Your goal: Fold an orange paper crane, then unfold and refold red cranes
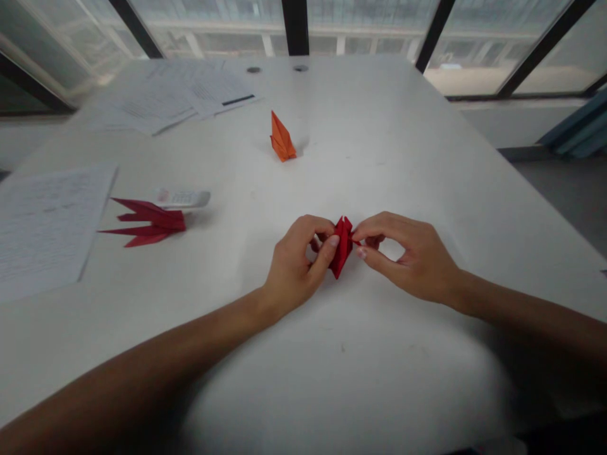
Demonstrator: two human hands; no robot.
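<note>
Between my hands, just above the white table, is a small red folded-paper figure with pointed ends and layered folds. My left hand pinches its left side between thumb and fingers. From the right, my right hand has thumb and index finger closed on a small red point that sticks out of the figure. The fingertips hide part of the folds. Farther left lies a darker red paper figure with several long spikes. An orange folded-paper figure stands beyond my hands.
A white eraser-like block lies behind the dark red figure. Printed sheets spread over the far left of the table, a black pen-like stick on them. Another written sheet lies at the left edge. Windows stand behind.
</note>
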